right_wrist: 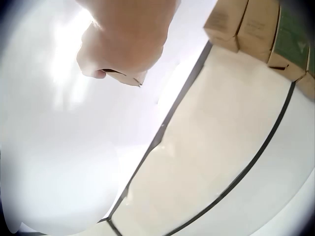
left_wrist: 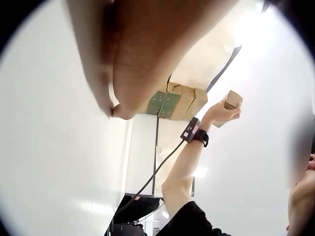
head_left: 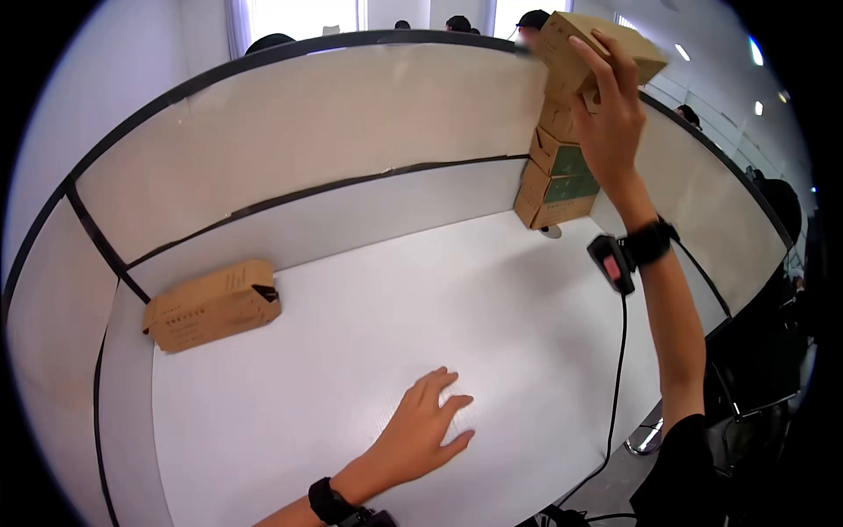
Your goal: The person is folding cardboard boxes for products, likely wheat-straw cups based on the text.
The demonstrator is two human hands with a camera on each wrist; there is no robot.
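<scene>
High at the back right, my right hand (head_left: 610,123) grips a small brown cardboard box (head_left: 565,57). A stack of several cardboard boxes (head_left: 562,193), some with green faces, stands in the corner below it. The left wrist view shows the held box (left_wrist: 233,99) apart from the stack (left_wrist: 182,104). In the right wrist view the hand (right_wrist: 128,37) hides most of the box (right_wrist: 129,78); the stack (right_wrist: 258,27) is at upper right. My left hand (head_left: 417,439) hovers low over or touches the white table, fingers spread and slightly bent, holding nothing.
A long brown box (head_left: 211,307) lies at the table's left back, by the partition (head_left: 334,114). This partition, with a dark top rail, runs round the white table (head_left: 351,342). A black cable (head_left: 618,378) hangs from the right wrist camera. People are visible beyond the partition.
</scene>
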